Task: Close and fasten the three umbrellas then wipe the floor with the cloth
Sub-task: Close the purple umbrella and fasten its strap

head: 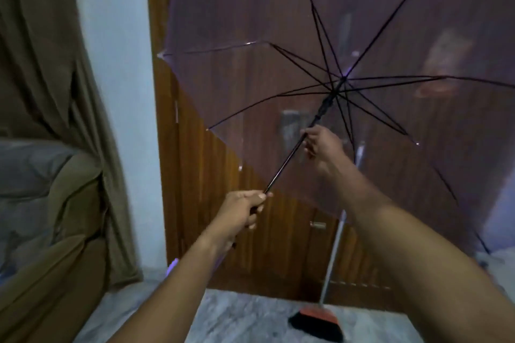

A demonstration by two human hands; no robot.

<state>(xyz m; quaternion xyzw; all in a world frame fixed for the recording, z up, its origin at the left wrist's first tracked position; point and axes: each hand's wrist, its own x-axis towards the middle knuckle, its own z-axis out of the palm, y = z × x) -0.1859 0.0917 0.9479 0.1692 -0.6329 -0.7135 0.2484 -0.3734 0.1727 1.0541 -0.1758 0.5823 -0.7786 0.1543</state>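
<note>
A clear, purple-tinted umbrella [250,36] with black ribs is fully open in front of me, its canopy facing the wooden door. My left hand [242,210] grips the lower end of its black shaft [284,163] near the handle. My right hand [320,145] pinches the shaft higher up, just below the black runner [324,108]. The other umbrellas and the cloth are not in view.
A brown wooden door [200,175] stands behind the umbrella. A broom [317,320] with an orange head leans against it on the grey marble floor [237,320]. At left are an olive curtain [41,36] and a covered sofa [41,203].
</note>
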